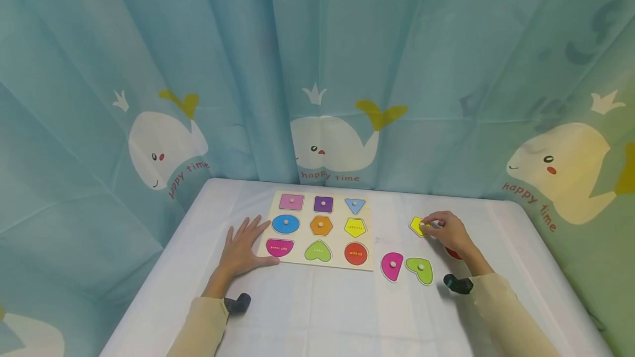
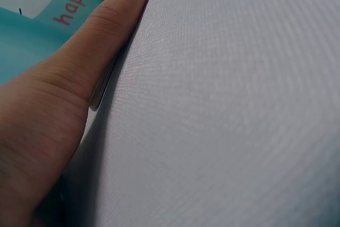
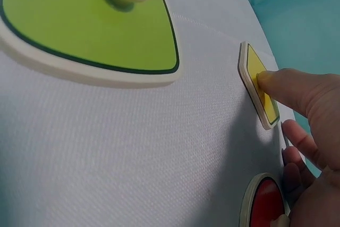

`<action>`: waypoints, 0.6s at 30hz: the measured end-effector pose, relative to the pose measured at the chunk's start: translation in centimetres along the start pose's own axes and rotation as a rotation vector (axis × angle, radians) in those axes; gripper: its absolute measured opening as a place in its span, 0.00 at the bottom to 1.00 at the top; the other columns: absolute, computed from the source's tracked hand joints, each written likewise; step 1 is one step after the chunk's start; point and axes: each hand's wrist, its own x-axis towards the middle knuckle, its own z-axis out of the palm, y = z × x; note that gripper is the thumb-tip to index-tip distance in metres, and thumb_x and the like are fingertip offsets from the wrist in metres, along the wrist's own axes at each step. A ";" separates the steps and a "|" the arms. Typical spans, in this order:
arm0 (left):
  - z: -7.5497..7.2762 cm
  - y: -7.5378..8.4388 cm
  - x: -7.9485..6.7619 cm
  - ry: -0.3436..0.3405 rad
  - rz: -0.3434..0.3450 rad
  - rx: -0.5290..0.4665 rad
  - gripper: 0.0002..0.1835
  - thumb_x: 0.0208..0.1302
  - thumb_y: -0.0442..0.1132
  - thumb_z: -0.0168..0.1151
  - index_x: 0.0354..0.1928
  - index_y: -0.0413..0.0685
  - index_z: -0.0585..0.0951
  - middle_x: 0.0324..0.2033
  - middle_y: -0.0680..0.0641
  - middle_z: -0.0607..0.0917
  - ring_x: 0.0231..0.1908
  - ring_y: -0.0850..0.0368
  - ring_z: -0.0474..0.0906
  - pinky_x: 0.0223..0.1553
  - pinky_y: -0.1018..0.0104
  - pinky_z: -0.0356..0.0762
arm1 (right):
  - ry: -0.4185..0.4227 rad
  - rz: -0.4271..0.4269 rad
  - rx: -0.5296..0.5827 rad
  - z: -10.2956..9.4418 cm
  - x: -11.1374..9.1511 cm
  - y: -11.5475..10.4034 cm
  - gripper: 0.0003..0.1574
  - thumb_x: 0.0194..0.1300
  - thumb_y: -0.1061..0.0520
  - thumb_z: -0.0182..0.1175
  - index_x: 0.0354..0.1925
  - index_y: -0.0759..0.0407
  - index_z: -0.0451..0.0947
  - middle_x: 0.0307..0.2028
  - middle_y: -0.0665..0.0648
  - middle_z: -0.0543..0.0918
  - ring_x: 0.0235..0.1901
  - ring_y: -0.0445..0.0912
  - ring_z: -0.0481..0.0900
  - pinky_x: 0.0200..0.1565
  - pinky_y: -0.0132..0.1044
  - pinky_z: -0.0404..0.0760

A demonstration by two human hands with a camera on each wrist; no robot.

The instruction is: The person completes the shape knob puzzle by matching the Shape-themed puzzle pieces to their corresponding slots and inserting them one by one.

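Observation:
A cream wooden puzzle board (image 1: pixel 302 236) with coloured shapes lies on the table. My left hand (image 1: pixel 243 252) rests along its left side, fingers spread, the thumb (image 2: pixel 101 30) against the near edge. To the right of the board, my right hand (image 1: pixel 448 231) pinches the knob of a yellow pentagon piece (image 1: pixel 414 226); the fingers partly cover this piece. Whether the piece is lifted off the cloth, I cannot tell. Under the right wrist lies a red round piece (image 3: pixel 265 206), mostly hidden in the head view.
A magenta half-round piece (image 1: pixel 392 269) and a green heart piece (image 1: pixel 419 272) lie near the board's right corner. Knobbed pieces sit in several board slots; the pentagon slot (image 1: pixel 355 228) shows only its printed label. A whale-print curtain (image 1: pixel 342 70) hangs behind the white table (image 1: pixel 317 313).

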 end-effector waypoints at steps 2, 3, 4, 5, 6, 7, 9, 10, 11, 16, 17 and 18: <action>0.0 0.0 0.0 -0.002 -0.001 0.002 0.59 0.44 0.70 0.75 0.77 0.53 0.67 0.78 0.41 0.60 0.79 0.34 0.45 0.73 0.27 0.34 | -0.003 -0.001 0.000 0.0 0.0 0.0 0.17 0.67 0.54 0.70 0.48 0.64 0.87 0.60 0.73 0.72 0.57 0.69 0.70 0.57 0.65 0.77; 0.0 0.0 0.0 -0.004 -0.002 0.002 0.59 0.44 0.69 0.75 0.77 0.53 0.67 0.78 0.41 0.60 0.79 0.34 0.45 0.73 0.27 0.34 | -0.006 -0.003 0.001 0.0 0.0 0.0 0.17 0.67 0.54 0.70 0.48 0.64 0.87 0.60 0.73 0.72 0.58 0.69 0.70 0.57 0.65 0.77; 0.0 0.0 0.1 -0.007 -0.003 0.001 0.59 0.44 0.69 0.76 0.77 0.53 0.67 0.78 0.41 0.60 0.79 0.35 0.45 0.73 0.27 0.34 | -0.008 -0.004 0.002 0.0 0.0 0.0 0.17 0.67 0.54 0.70 0.48 0.64 0.87 0.60 0.73 0.72 0.58 0.69 0.70 0.57 0.65 0.77; 0.0 0.0 0.1 -0.006 -0.003 -0.001 0.58 0.44 0.69 0.76 0.77 0.53 0.67 0.78 0.41 0.60 0.79 0.35 0.45 0.73 0.27 0.34 | -0.007 -0.006 -0.001 -0.1 0.0 0.0 0.17 0.66 0.54 0.70 0.48 0.64 0.87 0.60 0.73 0.72 0.57 0.69 0.70 0.57 0.65 0.77; 0.0 -0.1 0.1 -0.005 -0.001 -0.001 0.58 0.44 0.69 0.76 0.77 0.52 0.67 0.78 0.41 0.60 0.79 0.35 0.45 0.73 0.27 0.34 | -0.005 -0.006 -0.001 0.0 0.0 0.0 0.16 0.66 0.54 0.70 0.48 0.64 0.87 0.60 0.73 0.72 0.58 0.69 0.70 0.58 0.65 0.77; 0.0 -0.1 0.1 -0.003 0.003 0.001 0.59 0.44 0.69 0.76 0.77 0.52 0.67 0.78 0.41 0.61 0.79 0.34 0.45 0.73 0.27 0.34 | -0.003 -0.009 -0.002 0.0 -0.1 -0.1 0.16 0.66 0.55 0.70 0.48 0.64 0.87 0.60 0.73 0.73 0.57 0.69 0.70 0.58 0.65 0.77; 0.1 -0.1 0.1 0.001 0.006 -0.002 0.59 0.44 0.69 0.76 0.77 0.52 0.67 0.78 0.40 0.61 0.79 0.34 0.45 0.73 0.27 0.34 | 0.006 -0.010 -0.003 0.0 -0.2 -0.3 0.15 0.66 0.56 0.70 0.47 0.65 0.86 0.59 0.73 0.73 0.57 0.69 0.71 0.58 0.65 0.77; 0.1 -0.1 0.1 0.006 0.007 -0.002 0.59 0.44 0.69 0.76 0.77 0.52 0.67 0.78 0.40 0.61 0.79 0.34 0.46 0.73 0.27 0.34 | 0.014 -0.010 -0.005 0.0 -0.2 -0.4 0.15 0.66 0.56 0.70 0.47 0.65 0.86 0.59 0.73 0.73 0.56 0.68 0.71 0.57 0.64 0.77; 0.1 -0.1 0.0 0.009 0.008 -0.002 0.59 0.43 0.69 0.76 0.77 0.52 0.67 0.78 0.40 0.61 0.79 0.34 0.46 0.73 0.27 0.34 | 0.022 -0.013 -0.008 0.1 -0.3 -0.5 0.15 0.66 0.56 0.70 0.46 0.65 0.86 0.59 0.73 0.73 0.55 0.68 0.71 0.57 0.63 0.77; 0.1 -0.2 0.0 0.024 0.013 -0.001 0.59 0.43 0.69 0.76 0.77 0.52 0.68 0.78 0.40 0.62 0.78 0.33 0.47 0.73 0.26 0.35 | 0.060 -0.001 0.019 0.3 -0.4 -1.0 0.17 0.69 0.56 0.67 0.51 0.65 0.83 0.60 0.72 0.75 0.53 0.64 0.72 0.54 0.57 0.80; 0.1 -0.2 0.0 0.023 0.012 -0.001 0.59 0.43 0.69 0.76 0.77 0.52 0.68 0.78 0.40 0.62 0.78 0.33 0.46 0.73 0.26 0.35 | 0.065 0.003 0.031 0.4 -0.4 -1.1 0.18 0.69 0.55 0.67 0.52 0.65 0.82 0.61 0.72 0.75 0.54 0.64 0.73 0.54 0.57 0.81; 0.2 -0.2 -0.1 0.021 0.012 0.002 0.59 0.43 0.69 0.76 0.77 0.52 0.67 0.78 0.40 0.61 0.78 0.34 0.46 0.73 0.26 0.35 | 0.072 0.011 0.047 0.4 -0.5 -1.2 0.18 0.70 0.55 0.66 0.53 0.64 0.81 0.62 0.71 0.75 0.55 0.64 0.74 0.55 0.57 0.81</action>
